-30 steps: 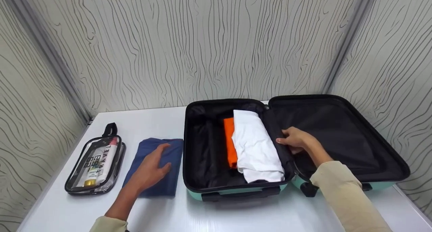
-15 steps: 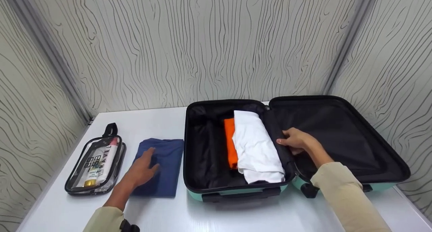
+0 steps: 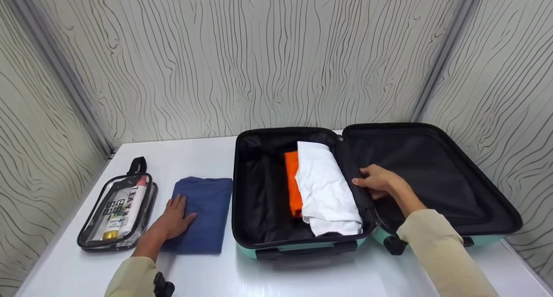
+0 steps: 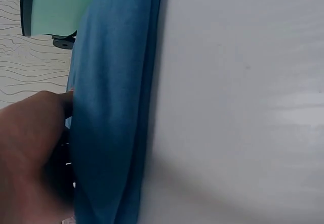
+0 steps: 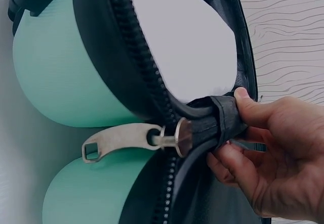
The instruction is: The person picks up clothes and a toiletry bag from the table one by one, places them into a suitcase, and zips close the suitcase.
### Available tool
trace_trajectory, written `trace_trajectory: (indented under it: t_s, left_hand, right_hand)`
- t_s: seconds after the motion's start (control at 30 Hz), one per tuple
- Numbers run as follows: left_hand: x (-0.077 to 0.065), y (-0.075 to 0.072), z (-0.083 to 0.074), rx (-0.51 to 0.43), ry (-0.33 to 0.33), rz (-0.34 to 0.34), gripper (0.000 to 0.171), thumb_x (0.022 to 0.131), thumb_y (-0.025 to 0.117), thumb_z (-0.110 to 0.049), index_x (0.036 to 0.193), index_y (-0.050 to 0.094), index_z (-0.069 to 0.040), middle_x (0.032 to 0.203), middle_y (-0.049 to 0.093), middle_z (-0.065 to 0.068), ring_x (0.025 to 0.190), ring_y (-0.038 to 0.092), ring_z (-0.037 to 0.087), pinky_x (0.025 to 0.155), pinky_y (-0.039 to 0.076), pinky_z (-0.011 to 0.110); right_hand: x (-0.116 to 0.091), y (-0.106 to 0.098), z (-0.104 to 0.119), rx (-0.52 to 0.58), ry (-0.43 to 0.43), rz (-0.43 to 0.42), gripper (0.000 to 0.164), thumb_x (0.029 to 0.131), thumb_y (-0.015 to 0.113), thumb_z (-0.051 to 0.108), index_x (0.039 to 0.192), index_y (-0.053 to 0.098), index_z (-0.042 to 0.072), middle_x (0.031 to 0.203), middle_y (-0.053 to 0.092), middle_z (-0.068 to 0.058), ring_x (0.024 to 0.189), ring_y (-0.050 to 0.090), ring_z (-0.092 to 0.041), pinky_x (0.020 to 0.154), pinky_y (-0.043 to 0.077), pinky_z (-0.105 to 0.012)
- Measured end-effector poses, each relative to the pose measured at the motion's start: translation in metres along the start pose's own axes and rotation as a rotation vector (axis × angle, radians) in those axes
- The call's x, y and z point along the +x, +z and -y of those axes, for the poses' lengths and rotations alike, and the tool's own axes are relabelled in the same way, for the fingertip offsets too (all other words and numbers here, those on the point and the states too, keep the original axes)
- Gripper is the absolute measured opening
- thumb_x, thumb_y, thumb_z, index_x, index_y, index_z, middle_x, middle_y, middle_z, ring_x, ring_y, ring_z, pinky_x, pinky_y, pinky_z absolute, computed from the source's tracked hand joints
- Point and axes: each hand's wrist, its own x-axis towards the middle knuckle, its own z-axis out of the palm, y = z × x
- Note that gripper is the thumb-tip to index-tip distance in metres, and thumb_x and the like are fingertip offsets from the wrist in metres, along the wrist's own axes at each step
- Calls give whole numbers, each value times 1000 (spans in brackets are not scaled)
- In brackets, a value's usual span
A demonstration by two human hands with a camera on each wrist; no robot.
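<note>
Blue folded cloth point(image 3: 208, 221) lies partly beneath the fingers point(image 3: 177, 200) of the left hand point(image 3: 173, 222).

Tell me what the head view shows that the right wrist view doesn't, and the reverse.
Head view only: the left hand resting on the folded blue cloth, the clear pouch, the orange cloth.
Right wrist view only: the zip teeth and the metal pull's slotted end, large enough to make out.
Both: the right hand pinching the black lining, the white cloth, the suitcase's mint shell.

Pale walls point(image 3: 259, 59) patterned in dark wavy grain, grey corner strips point(image 3: 448, 53), white tabletop point(image 3: 276, 282)
</note>
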Motion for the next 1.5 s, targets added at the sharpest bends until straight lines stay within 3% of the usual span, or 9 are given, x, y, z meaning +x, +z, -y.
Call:
trace_trajectory:
  t_s: [0.2,0.37,0.47,0.6,0.7,0.87,1.07,1.27,1.5]
  left_hand:
    - [-2,-1,-3,24,-85,-55,71,93,53,-29,137,23,17,139,19,44,121,25,64,99,29,64]
    - [-2,-4,-4,83,-194,-156,82,84,64,-35,124,27,27,111,45,48,104,46,59,90,39,60]
    - [-4,-8,-3,44,-237,-183,78,80,67,-36,112,38,28,101,52,43,96,53,54,84,44,56]
    - [-7,-12,1,-103,-284,-179,73,75,72,-37,105,48,25,101,54,39,96,54,51,85,45,54]
    - [-9,-13,6,-295,-364,-128,84,74,73,-39,115,42,26,113,50,41,105,51,49,93,41,53]
    - [-12,-11,12,-597,-484,-64,88,77,70,-42,126,34,22,121,47,34,106,50,37,96,40,46]
    - [-15,-11,12,-799,-442,-25,73,82,68,-34,127,39,16,116,56,24,95,58,22,88,46,39]
    - [-17,-1,15,-1025,-423,15,68,83,70,-25,128,37,13,107,61,14,89,61,18,82,51,35]
    - [-23,7,17,-1142,-423,-13,66,84,69,-21,129,35,11,101,63,10,89,62,18,80,51,32]
  right_hand:
    - [1,1,0,-19,22,-14,58,94,55,26,139,35,-5,80,49,-6,55,51,-12,51,48,-24]
    - [1,1,0,-17,20,-16,61,94,55,26,141,32,-6,83,50,-8,57,53,-13,53,49,-24]
    - [1,1,1,-8,14,-15,58,94,55,26,139,35,-6,84,50,-8,58,54,-13,53,49,-24]
    - [1,1,3,-6,10,-19,59,94,55,25,139,34,-7,91,53,-12,59,55,-12,54,50,-25]
    - [0,1,3,-9,7,-21,63,94,56,26,141,29,-8,102,54,-19,59,56,-12,55,51,-26]
    - [0,1,0,-5,6,-18,67,94,56,25,142,24,-9,79,53,-11,55,53,-11,53,51,-25]
    - [1,1,-4,23,26,-26,70,93,57,27,142,22,-10,102,54,-19,58,55,-12,56,52,-26]
    - [1,0,-6,41,26,-16,66,94,55,25,143,24,-7,60,39,2,47,45,-8,48,45,-22]
    - [3,1,-5,47,23,-21,62,94,56,25,142,30,-5,62,39,2,50,47,-9,49,46,-22]
